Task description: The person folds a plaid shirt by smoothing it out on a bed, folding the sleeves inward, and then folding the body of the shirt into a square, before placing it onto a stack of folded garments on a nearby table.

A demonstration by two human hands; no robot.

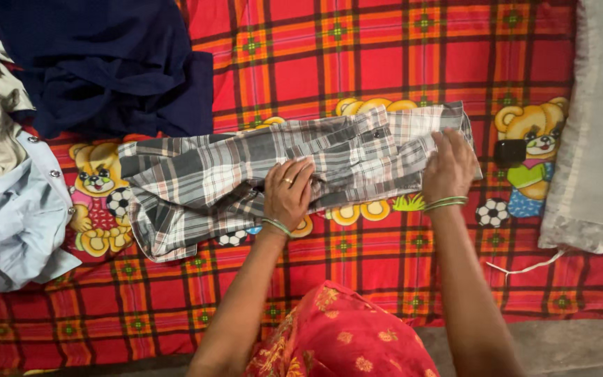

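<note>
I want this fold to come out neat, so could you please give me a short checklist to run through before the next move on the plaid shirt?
1. Left hand flat on the plaid shirt: ok.
2. Right hand pressing the shirt's right end: ok.
3. Shirt lying smooth: not ok, its left part is rumpled.
4. Shirt clear of the navy garment: ok, just apart.
5. Light blue shirt out of the way: ok.
6. Buttons fastened: cannot tell.

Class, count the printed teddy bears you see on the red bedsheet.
3 at least: one left, one right, and one mostly hidden under the plaid shirt, ears showing. More may be covered.
</note>
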